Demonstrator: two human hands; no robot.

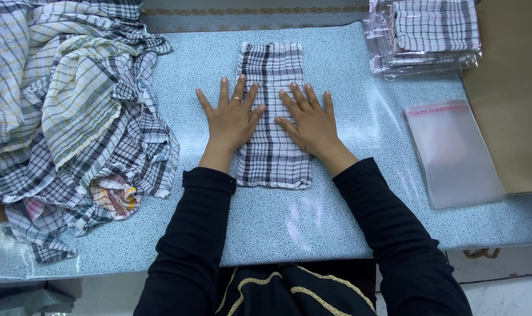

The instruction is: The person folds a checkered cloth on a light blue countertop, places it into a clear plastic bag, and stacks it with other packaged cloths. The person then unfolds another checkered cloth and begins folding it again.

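Midway, I press both flat, unclenched hands, left hand [231, 117] and right hand [310, 120], on one folded checked cloth [273, 117]; heaped cloths [73, 117] await, bagged stack [429, 32] done.

heap of checked cloths [73, 117], packed cloths [429, 35], clear bags [453, 152]

Desk [312, 228], speckled blue-grey: one, carrying all items. Folded checked cloth [271, 117], black and white: one, lying flat at centre. Hands pressing on it: two, left hand [232, 120] and right hand [310, 124], both lying flat with fingers spread. Heap of loose checked cloths [73, 111]: one, individual pieces not countable. Stack of bagged cloths [427, 35]: one, number of packs unclear. Pile of empty clear bags [453, 152]: one.
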